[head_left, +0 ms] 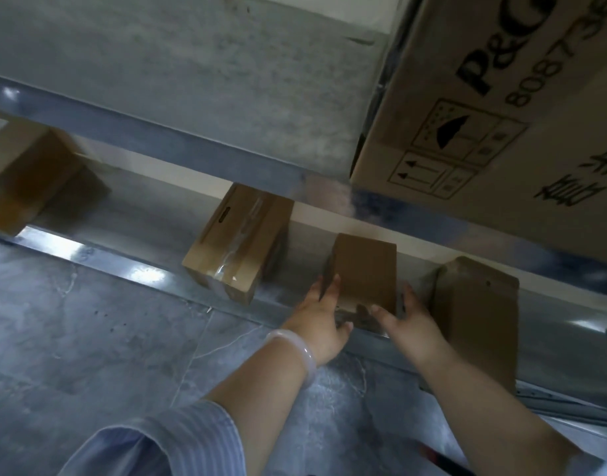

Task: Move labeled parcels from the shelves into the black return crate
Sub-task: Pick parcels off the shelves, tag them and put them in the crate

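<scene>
The pick is under way: left grip (324, 317) and right grip (410, 321) clasp the parcel (367, 273) on the low shelf (123, 269), seemingly firmly; next comes lifting it clear toward the unseen crate.

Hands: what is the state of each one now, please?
Left hand: holds the box at its left side.
Right hand: holds the box at its right side.
</scene>
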`<action>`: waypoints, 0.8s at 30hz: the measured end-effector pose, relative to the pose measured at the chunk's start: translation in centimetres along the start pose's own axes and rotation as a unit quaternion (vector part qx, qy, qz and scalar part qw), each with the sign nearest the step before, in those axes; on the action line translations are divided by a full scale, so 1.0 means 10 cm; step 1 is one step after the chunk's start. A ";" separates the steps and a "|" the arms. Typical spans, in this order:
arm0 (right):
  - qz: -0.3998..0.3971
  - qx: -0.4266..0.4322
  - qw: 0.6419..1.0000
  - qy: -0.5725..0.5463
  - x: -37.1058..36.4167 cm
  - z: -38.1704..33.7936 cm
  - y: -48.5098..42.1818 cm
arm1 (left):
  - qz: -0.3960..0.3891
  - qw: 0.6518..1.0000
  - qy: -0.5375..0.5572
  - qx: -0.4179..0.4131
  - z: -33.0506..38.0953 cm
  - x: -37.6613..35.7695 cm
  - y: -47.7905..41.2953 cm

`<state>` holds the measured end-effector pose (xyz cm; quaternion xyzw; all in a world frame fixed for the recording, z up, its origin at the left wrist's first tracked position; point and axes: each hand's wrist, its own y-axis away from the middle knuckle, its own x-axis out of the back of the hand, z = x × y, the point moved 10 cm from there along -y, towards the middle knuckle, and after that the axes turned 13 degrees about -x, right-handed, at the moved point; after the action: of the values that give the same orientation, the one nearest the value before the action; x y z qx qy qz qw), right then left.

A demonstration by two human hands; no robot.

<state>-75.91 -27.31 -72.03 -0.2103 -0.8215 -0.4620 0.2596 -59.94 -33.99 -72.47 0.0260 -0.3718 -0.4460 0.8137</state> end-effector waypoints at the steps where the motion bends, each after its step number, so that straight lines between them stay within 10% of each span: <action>1: 0.001 -0.002 1.000 -0.008 -0.01 0.01 -0.01 | -0.002 1.000 0.018 -0.003 -0.01 -0.04 0.00; 24: 0.139 0.145 0.976 0.082 -0.23 -0.61 0.42 | 0.139 0.968 -0.165 -0.126 0.03 0.78 0.20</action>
<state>-70.27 -30.86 -68.06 -0.2436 -0.8186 -0.3132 0.4152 -56.13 -38.49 -66.95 -0.2027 -0.4414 -0.3695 0.7922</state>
